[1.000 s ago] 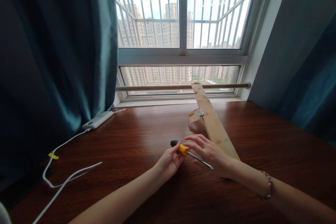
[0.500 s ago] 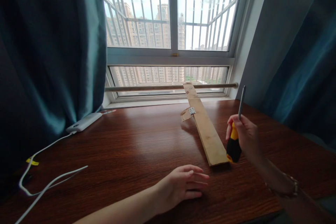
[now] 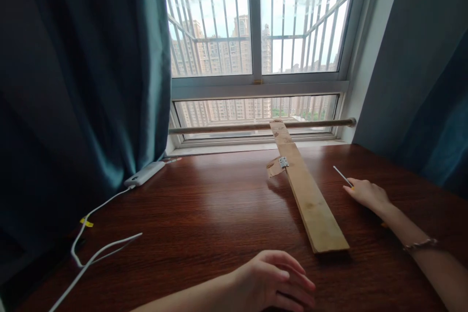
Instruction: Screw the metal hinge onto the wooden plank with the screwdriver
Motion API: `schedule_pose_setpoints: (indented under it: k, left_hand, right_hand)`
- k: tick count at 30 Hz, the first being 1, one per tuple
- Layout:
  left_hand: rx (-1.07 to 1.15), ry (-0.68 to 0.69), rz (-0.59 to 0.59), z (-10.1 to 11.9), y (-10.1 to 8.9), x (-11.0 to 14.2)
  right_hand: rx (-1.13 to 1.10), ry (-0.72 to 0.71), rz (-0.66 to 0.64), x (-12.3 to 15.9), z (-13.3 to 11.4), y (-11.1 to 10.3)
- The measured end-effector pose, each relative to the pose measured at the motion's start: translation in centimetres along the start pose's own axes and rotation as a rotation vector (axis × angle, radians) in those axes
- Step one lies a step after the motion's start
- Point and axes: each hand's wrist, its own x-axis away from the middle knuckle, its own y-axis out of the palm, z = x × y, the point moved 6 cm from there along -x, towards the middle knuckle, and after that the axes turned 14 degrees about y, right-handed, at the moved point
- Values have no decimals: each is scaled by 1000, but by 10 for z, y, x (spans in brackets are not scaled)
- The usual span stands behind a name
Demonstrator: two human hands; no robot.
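My right hand [image 3: 366, 194] lies palm down on the dark wooden table [image 3: 204, 214] at the right, fingers together over a screwdriver [image 3: 341, 175]. Its thin metal shaft pokes out past my fingertips toward the window, and a speck of the yellow handle shows under my wrist. My left hand [image 3: 272, 280] rests on the table at the bottom centre, fingers stretched loosely, holding nothing. Between the hands a long pale wooden plank [image 3: 310, 204] runs from near my left hand up to the window rail. A small metal hinge [image 3: 282, 161] joins it to a brown scrap on its left edge.
A horizontal rod [image 3: 226, 128] crosses the lower window, and the plank's far end leans on it. A white power bank [image 3: 145, 173] lies at the back left, with white cables [image 3: 95, 252] trailing toward me. Dark teal curtains [image 3: 80, 83] hang on both sides.
My right hand has gone from holding the screwdriver upright beside the plank to laying it flat on the table farther right. My left hand has stayed resting near the table's front.
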Motion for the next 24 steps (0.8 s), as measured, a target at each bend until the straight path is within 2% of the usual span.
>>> schedule_pose_setpoints:
  k: [6, 13, 24]
  left_hand:
    - [24, -10, -35, -3, -4, 0]
    - [35, -9, -34, -6, -7, -2]
    - [-32, -54, 44, -3, 0, -3]
  right_hand:
    - [-70, 24, -21, -9, 20, 16]
    - [-118, 17, -74, -20, 28, 32]
    - [-75, 20, -110, -10, 20, 24]
